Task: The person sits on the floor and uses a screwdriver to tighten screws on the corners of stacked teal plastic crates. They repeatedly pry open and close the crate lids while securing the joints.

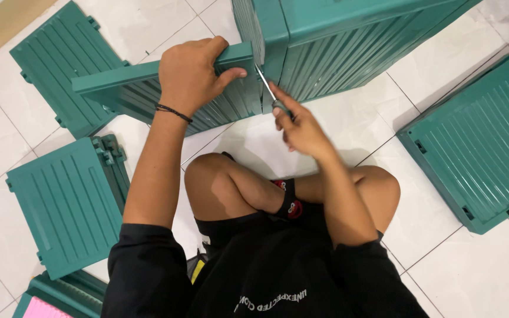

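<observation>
Left hand: the left hand [191,73] is wrapped over the top edge of a green ribbed panel [131,94], fingers curled behind it and thumb pressed on the near face; a thin dark band sits on the wrist.
Right hand: the right hand [301,126] is closed around the handle of a screwdriver [266,88], fingers pressed together on the grip.
Screwdriver: its metal shaft slants up and left to the seam where the held panel meets the green cabinet body [337,41].
Held panel: stands on edge, far from the person's knees, left of the cabinet body and touching it.
Loose panels: one lies flat far left [60,53], one near left [60,206], one at right [478,147], all the same green with ribs.
Near-left corner: a green piece with a pink rectangular patch [42,309].
Floor: white tiles [472,277].
</observation>
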